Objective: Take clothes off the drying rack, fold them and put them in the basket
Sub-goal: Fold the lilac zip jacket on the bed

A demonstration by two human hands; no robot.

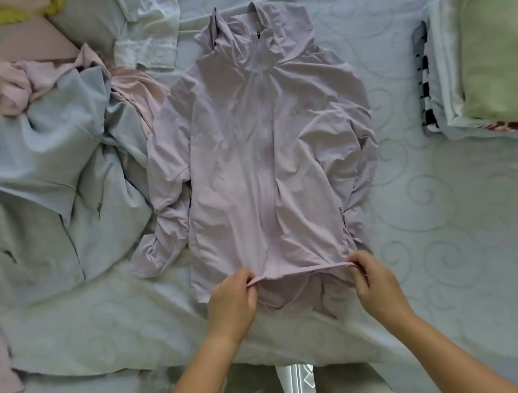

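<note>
Jacket (261, 150) lies collar away, lengthwise; left hand (231, 301) and right hand (376, 283) pinch its hem; loose clothes (43, 151) left, folded stack (491, 53) right.

Bare bed (426, 159) lies open between the lilac jacket (261, 147) and the folded stack (494, 53) at right. On the left, a heap of loose clothes (51, 163) crowds against the jacket's sleeve, blocking that side.

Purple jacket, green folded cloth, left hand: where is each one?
purple jacket (258, 150), head view, middle of its front.
green folded cloth (500, 46), head view, its top side.
left hand (231, 301), head view, back of the hand.
</note>
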